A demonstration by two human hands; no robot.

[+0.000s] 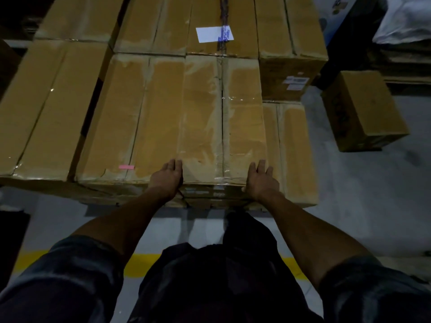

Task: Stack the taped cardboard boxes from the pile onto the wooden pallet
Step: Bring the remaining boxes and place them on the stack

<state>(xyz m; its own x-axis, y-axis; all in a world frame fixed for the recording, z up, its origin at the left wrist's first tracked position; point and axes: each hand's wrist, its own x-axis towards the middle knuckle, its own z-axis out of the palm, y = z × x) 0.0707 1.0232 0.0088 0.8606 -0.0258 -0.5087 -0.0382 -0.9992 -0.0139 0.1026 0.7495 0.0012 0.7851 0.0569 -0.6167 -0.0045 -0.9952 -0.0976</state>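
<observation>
You had your left hand [168,177] and your right hand [261,180] flat on the near end of the box [221,117], one at each top corner. Your fingers were straight and lay on the tape. They were not curled round anything.

The box sat on top of the stack [70,89], tight between the box on its left and a lower one on its right. Another box [363,110] stood alone on the floor [349,194], well apart.

To do this step well, push evenly with both hands so the box slides straight and its front edge lines up with the boxes beside it. Keep your fingers out of the gaps.

The pallet was hidden under the boxes. The room was dark, so the thin line down the box top was maybe a seam under the tape, but it was hard to tell.
</observation>
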